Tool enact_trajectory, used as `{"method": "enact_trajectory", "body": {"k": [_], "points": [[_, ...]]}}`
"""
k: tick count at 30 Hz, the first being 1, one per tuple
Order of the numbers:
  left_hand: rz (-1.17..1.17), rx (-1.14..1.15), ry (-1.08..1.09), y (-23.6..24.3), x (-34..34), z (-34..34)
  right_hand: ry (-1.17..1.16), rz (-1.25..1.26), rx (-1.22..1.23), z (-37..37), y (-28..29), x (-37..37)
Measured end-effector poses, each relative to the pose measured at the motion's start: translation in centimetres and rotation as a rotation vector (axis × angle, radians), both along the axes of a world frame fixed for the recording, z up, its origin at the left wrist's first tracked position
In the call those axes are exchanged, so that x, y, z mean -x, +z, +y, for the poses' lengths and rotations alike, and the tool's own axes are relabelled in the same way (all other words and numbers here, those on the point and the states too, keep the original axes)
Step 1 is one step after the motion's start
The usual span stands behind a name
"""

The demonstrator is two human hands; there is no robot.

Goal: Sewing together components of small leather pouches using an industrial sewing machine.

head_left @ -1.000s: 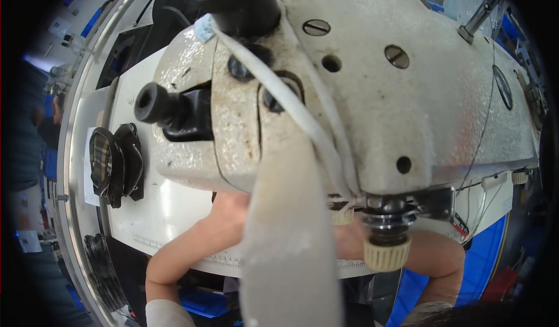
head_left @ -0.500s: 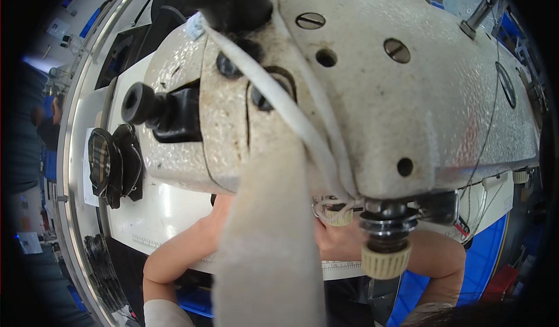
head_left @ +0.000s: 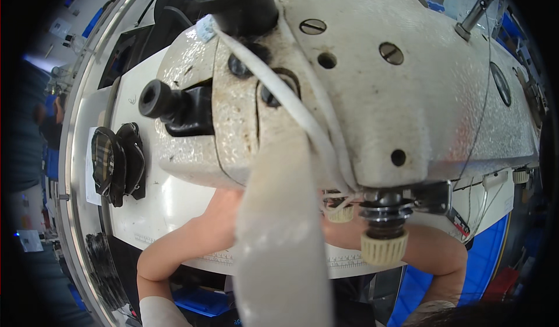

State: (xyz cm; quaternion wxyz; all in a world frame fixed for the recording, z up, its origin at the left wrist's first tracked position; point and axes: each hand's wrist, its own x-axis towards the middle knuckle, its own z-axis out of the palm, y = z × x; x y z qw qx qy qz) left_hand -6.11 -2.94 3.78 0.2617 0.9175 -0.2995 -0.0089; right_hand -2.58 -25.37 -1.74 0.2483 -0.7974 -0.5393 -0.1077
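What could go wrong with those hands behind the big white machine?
The fingers of the left hand and right hand are hidden behind the white machine and pale strap, so they might get pinched unseen if something moves. The white cord draped over the machine could snag.

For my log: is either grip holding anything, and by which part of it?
It cannot be told: the sewing machine head and blurred pale strip hide the fingers of the left grip and right grip, and anything they may hold.
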Motion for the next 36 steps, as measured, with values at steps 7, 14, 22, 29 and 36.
{"method": "enact_trajectory", "body": {"k": [7,14,22,29,36], "points": [[0.061,0.058,0.139,-3.1,1.9,1.3,0.096,-0.094,0.007,0.6,-2.1,0.4],[0.236,-0.026,0.213,-1.8,1.7,-0.3,-0.009,-0.154,-0.069,0.5,0.4,0.0],[-0.304,-0.031,0.083,-1.8,-0.3,-0.9,0.082,-0.101,0.027,0.8,-0.7,-0.2],[-0.178,-0.1,0.046,-0.6,-0.8,-1.0,0.038,-0.079,0.041,0.0,0.2,0.3],[-0.006,-0.078,0.196,-0.7,-1.2,-0.8,-0.042,0.023,0.138,0.0,-0.6,-0.1]]}}
